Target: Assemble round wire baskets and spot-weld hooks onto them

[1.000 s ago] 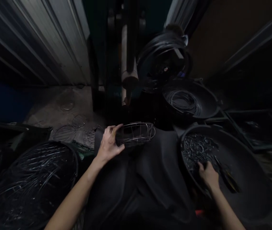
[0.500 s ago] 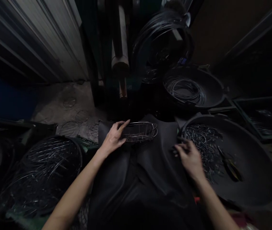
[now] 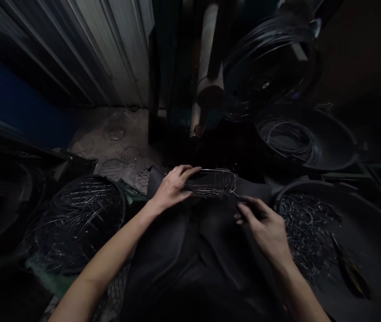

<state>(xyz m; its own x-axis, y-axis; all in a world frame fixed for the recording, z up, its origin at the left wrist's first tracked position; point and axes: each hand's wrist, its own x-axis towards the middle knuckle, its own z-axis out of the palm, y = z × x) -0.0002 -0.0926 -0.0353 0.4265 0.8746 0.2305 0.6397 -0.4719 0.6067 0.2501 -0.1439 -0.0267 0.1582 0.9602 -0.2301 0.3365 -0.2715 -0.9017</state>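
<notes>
A long, shallow wire basket (image 3: pixel 212 188) lies across the dark apron (image 3: pixel 173 241) on my lap. My left hand (image 3: pixel 173 185) is closed around its left end, thumb on the near side and fingers over the far rim. At the basket's right end is my right hand (image 3: pixel 260 219), its fingers pinched together. A short, thin bent wire (image 3: pixel 234 193) runs from those fingertips to the basket's near right corner. Shadow hides much of the grip, and whether the wire is hooked on the basket I cannot tell.
To the right, a wide pan (image 3: pixel 374 214) holds many small wire clips (image 3: pixel 307 223) and pliers (image 3: pixel 351 270). Behind it a basin (image 3: pixel 340 138) contains coiled wire (image 3: pixel 289 141). On the left stands a tub of wire pieces (image 3: pixel 86 210). A machine post (image 3: pixel 207 85) rises ahead.
My right hand has moved left from beside the clip pan to the basket's right end. The left hand keeps its hold. The camera view has shifted left.
</notes>
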